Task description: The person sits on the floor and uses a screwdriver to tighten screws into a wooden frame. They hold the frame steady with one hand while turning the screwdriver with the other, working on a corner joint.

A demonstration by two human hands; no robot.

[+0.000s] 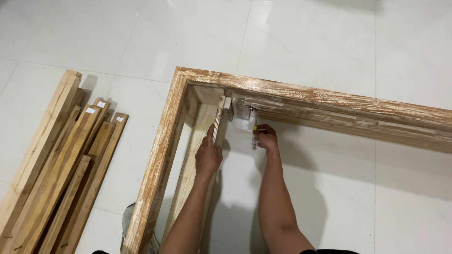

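A large wooden frame [301, 96] with a whitewashed, worn finish lies on the white tiled floor [329, 42], its corner at the far left of the opening and its two rails running near-left and right. Inside that corner, the left hand [208, 153] is wrapped around a narrow wooden slat [218, 120] that stands along the inner face of the left rail, fingers closed on its edge, thumb on the near side. The slat's far end meets a small wooden block [228, 109] tucked into the corner.

Just to the right, the right hand [266, 139] is closed around a screwdriver [254, 136] with a clear and yellow handle, its shaft pointing up toward a pale metal bracket [242, 112] fixed under the far rail. The two hands are near each other but apart, both forearms reaching in from the near edge.

Well to the left of the frame, a stack of bare timber planks [61, 164] lies on the floor, running near to far, some with small white labels at their far ends. A grey shoe [128, 217] shows just beside the frame's left rail at the near edge.
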